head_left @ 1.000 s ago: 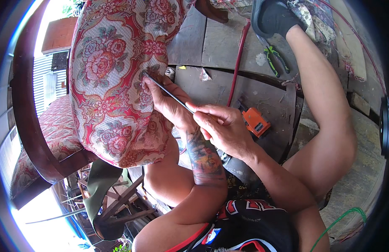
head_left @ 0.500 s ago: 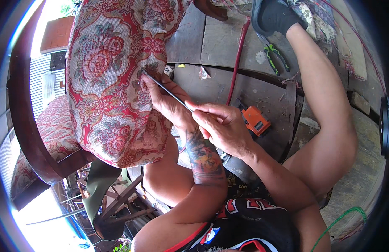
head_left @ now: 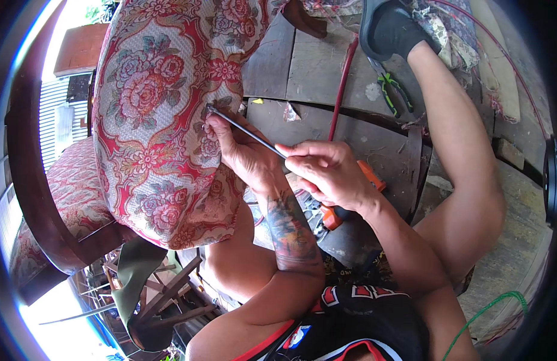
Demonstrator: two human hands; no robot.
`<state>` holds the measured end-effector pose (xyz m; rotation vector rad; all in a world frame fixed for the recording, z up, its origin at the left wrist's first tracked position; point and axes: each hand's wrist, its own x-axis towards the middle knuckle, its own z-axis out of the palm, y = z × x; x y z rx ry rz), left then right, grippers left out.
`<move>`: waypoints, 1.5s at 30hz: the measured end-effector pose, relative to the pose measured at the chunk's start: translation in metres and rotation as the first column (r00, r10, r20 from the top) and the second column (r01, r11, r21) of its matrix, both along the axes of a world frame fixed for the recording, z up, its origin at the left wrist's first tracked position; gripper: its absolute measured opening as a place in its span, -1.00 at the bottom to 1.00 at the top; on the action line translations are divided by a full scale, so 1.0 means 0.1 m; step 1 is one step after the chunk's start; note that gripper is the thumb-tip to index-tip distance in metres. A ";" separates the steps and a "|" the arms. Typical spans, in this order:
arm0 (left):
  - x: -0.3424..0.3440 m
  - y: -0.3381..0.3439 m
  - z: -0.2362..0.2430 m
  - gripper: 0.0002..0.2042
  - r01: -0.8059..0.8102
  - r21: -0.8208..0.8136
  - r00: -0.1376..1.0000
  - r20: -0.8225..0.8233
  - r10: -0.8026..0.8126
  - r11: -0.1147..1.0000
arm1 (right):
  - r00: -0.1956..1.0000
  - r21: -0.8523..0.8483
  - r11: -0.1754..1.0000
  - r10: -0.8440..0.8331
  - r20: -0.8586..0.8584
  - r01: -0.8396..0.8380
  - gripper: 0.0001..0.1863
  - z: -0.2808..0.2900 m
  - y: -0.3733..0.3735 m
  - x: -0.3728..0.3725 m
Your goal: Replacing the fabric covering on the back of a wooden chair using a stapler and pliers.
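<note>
My right hand (head_left: 332, 177) is closed around the near end of a slim dark metal rod (head_left: 248, 133); any handle is hidden inside the fingers. The rod slants up and left, and its tip reaches a floral-upholstered cushion (head_left: 149, 96) in red, cream and green. My left hand (head_left: 251, 159) grips the cushion's right edge, the thumb on the patterned fabric (head_left: 215, 189) beside the tip. The other left fingers go partly out of sight behind the edge. Whether the tip pierces the cloth or only touches it I cannot make out.
Dark wooden chair frame (head_left: 40, 198) curves along the left. Green-handled pliers (head_left: 389, 93) lie near my foot in a dark shoe (head_left: 389, 27). An orange tool (head_left: 370, 174) sits partly behind my right hand. A red hose (head_left: 343, 87) crosses the board floor; green cord (head_left: 489, 301) is at lower right.
Both hands and the rod have shifted slightly right and down in the picture, the tip staying by the cushion's edge. My right hand now covers more of the orange tool.
</note>
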<state>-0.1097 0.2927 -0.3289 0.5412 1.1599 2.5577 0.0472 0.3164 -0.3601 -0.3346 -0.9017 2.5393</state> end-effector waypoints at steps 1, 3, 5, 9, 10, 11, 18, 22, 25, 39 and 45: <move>0.01 0.00 -0.01 -0.76 0.070 0.027 0.996 -0.048 -0.069 0.997 | 0.997 -0.162 0.984 0.060 -0.056 -0.068 -0.73 -0.03 0.02 0.01; 0.02 0.01 -0.02 -0.76 -0.045 0.032 0.998 -0.039 0.046 0.998 | 0.978 -0.329 0.925 0.150 -0.143 -0.190 -0.72 -0.07 0.06 0.04; 0.02 0.01 -0.02 -0.76 -0.070 0.012 0.997 -0.015 0.070 0.998 | 0.942 -0.469 0.823 0.223 -0.249 -0.319 -0.71 -0.08 0.06 0.01; 0.02 -0.02 0.00 -0.75 -0.022 0.008 1.000 -0.008 0.022 1.000 | 0.994 0.004 0.995 -0.103 0.027 0.103 -0.69 0.02 -0.09 -0.22; 0.01 -0.03 0.01 -0.74 0.029 0.012 0.999 -0.016 -0.029 1.000 | 0.970 0.122 0.963 -0.234 -0.063 0.241 -0.72 0.03 -0.12 -0.25; 0.00 -0.02 0.02 -0.74 0.037 0.023 0.999 -0.015 -0.036 0.999 | 0.961 0.224 0.936 -0.276 -0.016 0.272 -0.74 0.02 -0.12 -0.29; 0.04 0.01 0.02 -0.77 -0.037 0.047 0.999 0.014 0.036 0.998 | 0.841 -0.530 0.658 0.350 -0.414 -0.535 -0.58 -0.28 -0.12 -0.13; 0.01 0.01 0.02 -0.81 -0.027 0.058 0.999 0.023 0.026 0.998 | 0.694 -0.624 0.314 0.217 -0.686 -0.715 -0.59 -0.25 -0.24 -0.22; 0.00 -0.02 0.04 -0.82 -0.053 0.018 0.995 0.082 0.051 0.998 | 0.998 -0.031 1.000 -0.005 -0.070 0.003 -0.67 -0.17 -0.22 -0.29; 0.03 -0.06 0.05 -0.78 0.100 0.082 0.991 0.076 -0.106 0.992 | 0.593 -0.381 0.488 0.417 -0.688 -0.785 -0.56 -0.30 0.24 -0.29; -0.08 -0.02 -0.08 -0.73 -0.090 0.079 0.993 0.085 0.083 0.993 | 0.987 0.437 0.894 0.027 0.159 -0.095 -0.59 -0.24 0.30 -0.36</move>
